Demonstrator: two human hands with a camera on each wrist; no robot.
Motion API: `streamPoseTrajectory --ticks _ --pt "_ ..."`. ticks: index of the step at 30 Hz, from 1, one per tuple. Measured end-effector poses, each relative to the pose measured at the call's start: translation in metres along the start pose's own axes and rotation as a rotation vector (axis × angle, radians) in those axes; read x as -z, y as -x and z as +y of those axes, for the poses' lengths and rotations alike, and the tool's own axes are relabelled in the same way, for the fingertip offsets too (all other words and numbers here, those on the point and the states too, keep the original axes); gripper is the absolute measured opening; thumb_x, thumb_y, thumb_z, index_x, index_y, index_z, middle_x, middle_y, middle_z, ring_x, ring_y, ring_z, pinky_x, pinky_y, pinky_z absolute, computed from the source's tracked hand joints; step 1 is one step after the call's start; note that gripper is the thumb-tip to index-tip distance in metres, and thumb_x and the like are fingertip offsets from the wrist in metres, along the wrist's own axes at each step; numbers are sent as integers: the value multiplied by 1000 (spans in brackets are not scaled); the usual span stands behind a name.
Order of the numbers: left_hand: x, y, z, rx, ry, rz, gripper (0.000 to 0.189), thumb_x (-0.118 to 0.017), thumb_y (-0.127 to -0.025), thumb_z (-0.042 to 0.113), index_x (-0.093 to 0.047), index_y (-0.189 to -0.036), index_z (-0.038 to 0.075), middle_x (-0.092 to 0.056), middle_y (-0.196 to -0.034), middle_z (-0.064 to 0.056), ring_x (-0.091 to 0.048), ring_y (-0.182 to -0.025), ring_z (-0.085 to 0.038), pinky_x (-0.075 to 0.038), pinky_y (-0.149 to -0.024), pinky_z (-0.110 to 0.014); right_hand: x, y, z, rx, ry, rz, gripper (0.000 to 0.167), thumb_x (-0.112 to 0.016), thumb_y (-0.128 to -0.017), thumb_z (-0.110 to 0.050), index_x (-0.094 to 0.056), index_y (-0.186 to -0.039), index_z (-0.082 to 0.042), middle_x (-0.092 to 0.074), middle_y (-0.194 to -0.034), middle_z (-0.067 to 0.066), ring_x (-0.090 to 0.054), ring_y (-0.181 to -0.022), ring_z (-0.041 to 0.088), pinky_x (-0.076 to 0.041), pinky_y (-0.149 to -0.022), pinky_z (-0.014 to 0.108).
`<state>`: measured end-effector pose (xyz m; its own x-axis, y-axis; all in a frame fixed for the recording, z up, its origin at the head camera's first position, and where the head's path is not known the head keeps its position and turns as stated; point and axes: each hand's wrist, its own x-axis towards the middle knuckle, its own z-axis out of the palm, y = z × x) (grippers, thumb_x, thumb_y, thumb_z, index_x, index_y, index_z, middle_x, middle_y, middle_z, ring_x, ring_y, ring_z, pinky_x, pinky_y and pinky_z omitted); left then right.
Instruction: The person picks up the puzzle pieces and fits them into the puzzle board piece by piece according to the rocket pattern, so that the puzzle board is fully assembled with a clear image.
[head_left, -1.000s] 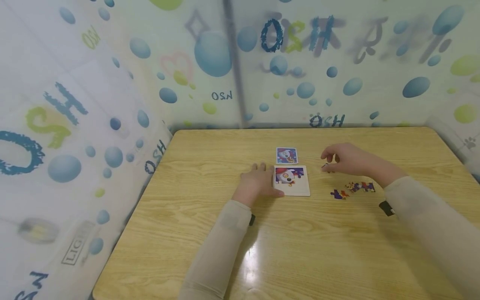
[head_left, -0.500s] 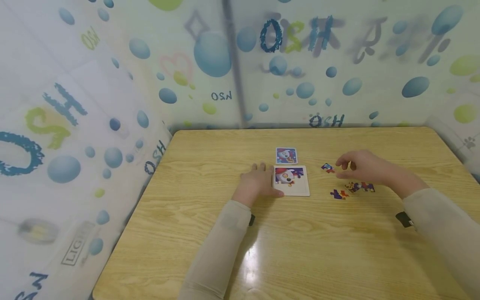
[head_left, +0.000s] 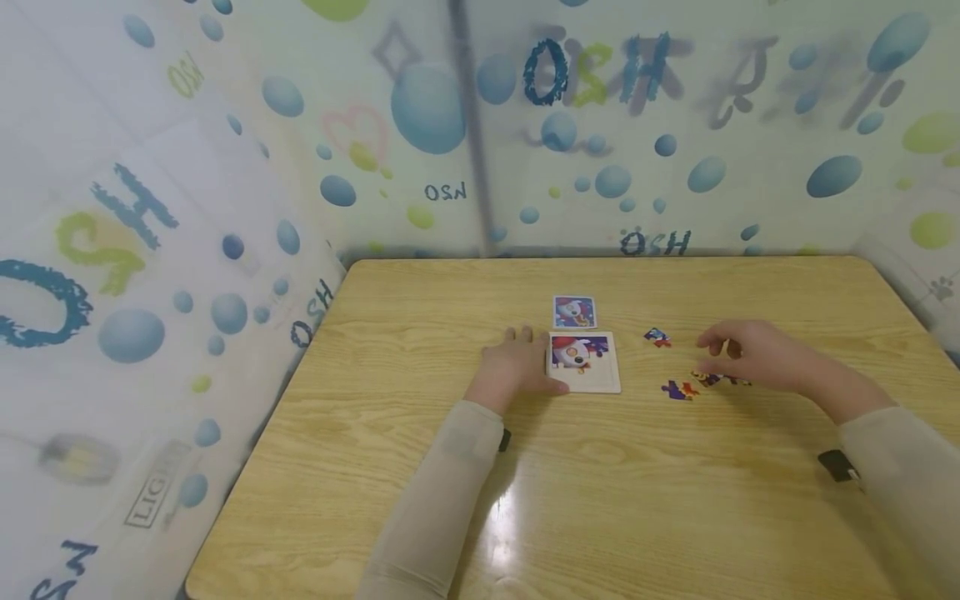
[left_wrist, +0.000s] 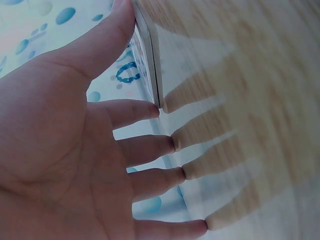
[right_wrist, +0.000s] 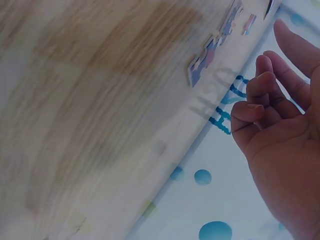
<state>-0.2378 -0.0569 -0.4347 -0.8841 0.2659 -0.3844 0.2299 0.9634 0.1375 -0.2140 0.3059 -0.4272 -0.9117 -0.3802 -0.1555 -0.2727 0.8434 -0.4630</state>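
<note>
Puzzle pieces are strewn on the table right of the board, their near row running sideways, partly hidden below the nearer right hand, half-curled, nothing seen gripped, while the board's left edge is touched by the straight-fingered left hand, nothing grasped.

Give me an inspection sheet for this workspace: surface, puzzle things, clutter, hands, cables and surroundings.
Surface: glossy light wood-grain table.
Job's things: square white puzzle board, partly filled; small square picture card behind it; loose multicoloured jigsaw pieces to the right.
Clutter: nothing seen.
Hands: left hand touches the board's left edge; right hand near the pieces, no object visible in it.
Cables: nothing seen.
Surroundings: pale walls printed with coloured bubbles.
</note>
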Motion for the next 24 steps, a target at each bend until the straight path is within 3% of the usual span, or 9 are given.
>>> streamPoseTrajectory --ticks 10,18,24 --pt "2 2 0 4 8 -7 109 -74 -88 72 -25 -171 22 -18 -180 -12 -17 -167 -38 -34 -124 -72 -3 14 22 -35 0 50 44 -77 -100 -32 -71 -128 1 -71 -107 6 -57 -82 11 -49 -62 25" --pt "2 2 0 3 8 -8 109 -74 -88 72 -25 -171 23 -17 -180 -12 -17 -167 -38 -33 -124 -73 -8 21 33 -49 -15 69 43 -80 -98 -27 -71 -128 3 -73 -109 10 -59 -80 1 -49 -62 25" --pt "3 3 1 -4 14 -13 107 -74 -89 71 -26 -171 22 -17 -180 -12 -17 -167 -39 -33 -124 -73 -10 23 39 -71 -24 69 42 -78 -99 -25 -70 -128 3 -73 -111 14 -63 -86 11 -50 -62 26"
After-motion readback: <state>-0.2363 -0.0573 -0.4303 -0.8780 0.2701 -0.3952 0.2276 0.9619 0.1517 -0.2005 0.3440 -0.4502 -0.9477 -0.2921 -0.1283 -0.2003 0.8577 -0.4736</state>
